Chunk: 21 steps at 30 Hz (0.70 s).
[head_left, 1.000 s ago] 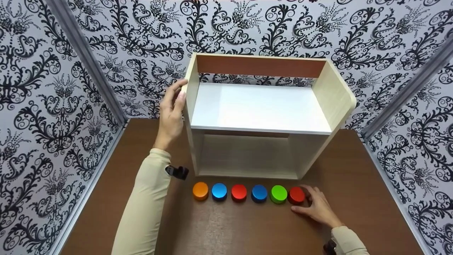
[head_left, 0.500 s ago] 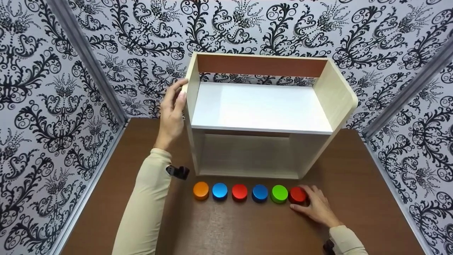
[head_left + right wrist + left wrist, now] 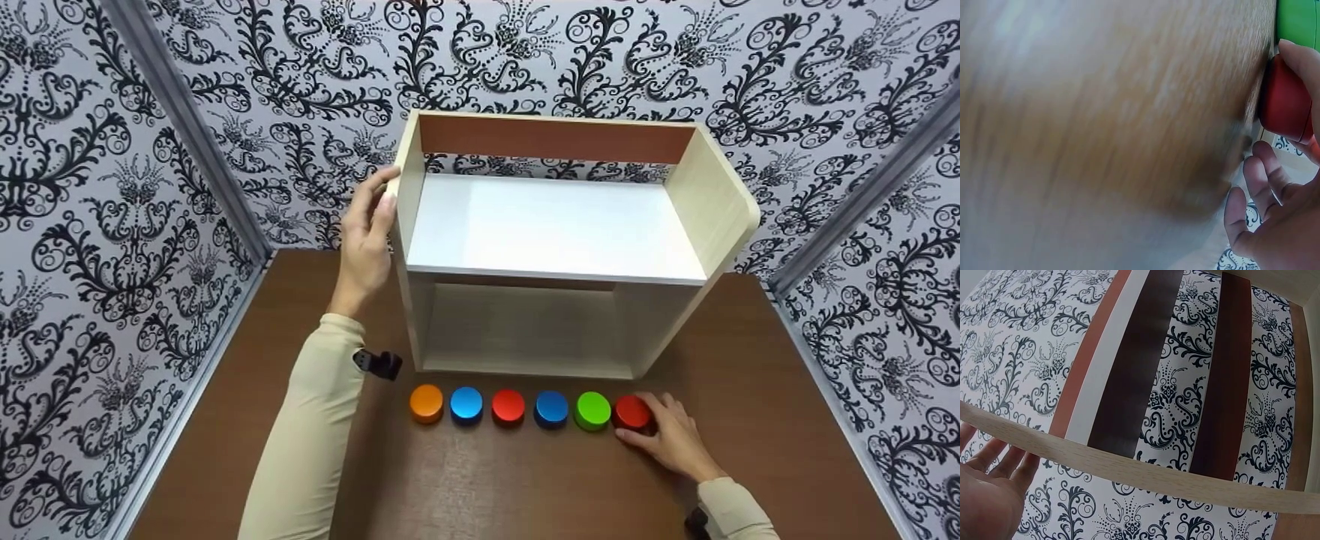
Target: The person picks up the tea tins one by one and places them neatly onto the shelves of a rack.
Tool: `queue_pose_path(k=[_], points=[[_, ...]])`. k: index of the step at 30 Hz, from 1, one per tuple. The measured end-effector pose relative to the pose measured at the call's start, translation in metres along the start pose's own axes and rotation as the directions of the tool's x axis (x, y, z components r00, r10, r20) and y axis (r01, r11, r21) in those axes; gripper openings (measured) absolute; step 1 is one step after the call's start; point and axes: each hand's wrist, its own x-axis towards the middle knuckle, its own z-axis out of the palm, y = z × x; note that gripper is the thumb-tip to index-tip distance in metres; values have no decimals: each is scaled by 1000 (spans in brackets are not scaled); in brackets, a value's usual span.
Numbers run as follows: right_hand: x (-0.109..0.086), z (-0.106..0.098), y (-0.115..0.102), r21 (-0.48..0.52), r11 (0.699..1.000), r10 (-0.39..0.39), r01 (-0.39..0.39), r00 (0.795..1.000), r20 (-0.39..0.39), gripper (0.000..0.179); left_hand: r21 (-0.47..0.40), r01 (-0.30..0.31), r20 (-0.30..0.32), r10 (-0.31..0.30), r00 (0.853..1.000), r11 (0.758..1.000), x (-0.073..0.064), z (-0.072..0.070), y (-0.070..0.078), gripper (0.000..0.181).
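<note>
A small two-level shelf unit (image 3: 555, 232) of pale wood stands at the back of the table. My left hand (image 3: 365, 244) rests against the outside of its left panel; in the left wrist view the fingers (image 3: 1004, 461) meet the panel and their tips are partly hidden by its edge. Six-like round containers are avoided here as a count: several stand in a row before the shelf. At the right end, my right hand (image 3: 671, 435) pinches a red round container (image 3: 631, 412) between thumb and index finger. In the right wrist view this red container (image 3: 1285, 101) touches the table, its other fingers loosely bent.
Leftward from the held one stand a green container (image 3: 593, 411), a dark blue container (image 3: 551, 409), another red container (image 3: 508, 408), a light blue container (image 3: 466, 406) and an orange container (image 3: 427, 403). Patterned walls (image 3: 112, 225) enclose the brown table (image 3: 480, 487).
My right thumb has closed in on the red container at the right end. The left hand, the shelf unit and the row of containers have stayed in place.
</note>
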Motion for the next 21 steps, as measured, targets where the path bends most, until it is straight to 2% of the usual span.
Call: queue_pose_path(k=[8, 13, 17, 21], points=[[-1, -10, -3, 32, 999, 33, -34, 999, 32, 71, 14, 8, -2, -8, 1000, 1000, 0, 0, 0, 41], [1, -25, -11, 24, 1000, 6, -6, 1000, 20, 66, 19, 5, -3, -5, 1000, 1000, 0, 0, 1, 41], [3, -40, -22, 5, 998, -61, 61, 998, -34, 62, 20, -8, -7, 8, 1000, 1000, 0, 0, 0, 40], [7, -55, -37, -43, 986, -166, 162, 980, -111, 60, 19, -16, -12, 16, 1000, 1000, 0, 0, 1, 39]])
